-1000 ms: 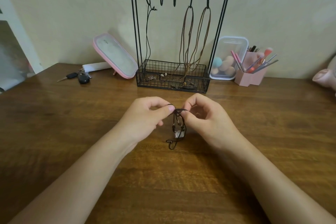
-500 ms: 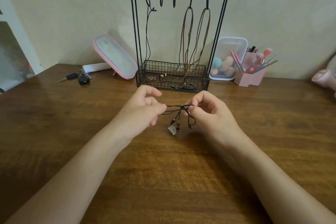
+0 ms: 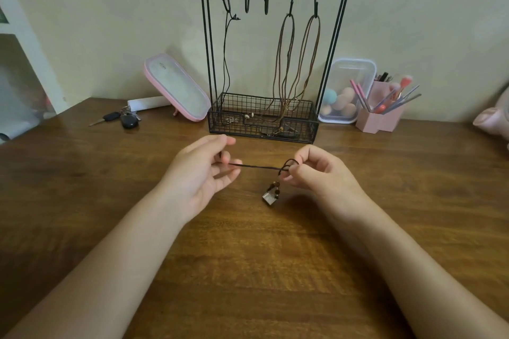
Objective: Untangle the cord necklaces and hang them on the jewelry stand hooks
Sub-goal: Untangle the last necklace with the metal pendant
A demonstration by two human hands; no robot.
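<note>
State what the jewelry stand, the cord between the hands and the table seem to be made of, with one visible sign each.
Jewelry stand: thin black metal wire, matt, by its slender rods and mesh basket.
Cord: dark textile, perhaps waxed; it pulls taut yet loops softly.
Table: brown wood or wood-look laminate, slight sheen, visible grain.

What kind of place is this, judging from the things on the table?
Probably a vanity corner at home: a wire jewelry stand, a pink mirror and a pink holder of makeup brushes.

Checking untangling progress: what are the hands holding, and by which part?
Both hold the dark cord necklace by its cord: left hand pinches the taut strand, right hand the looped part above the pendant.
</note>
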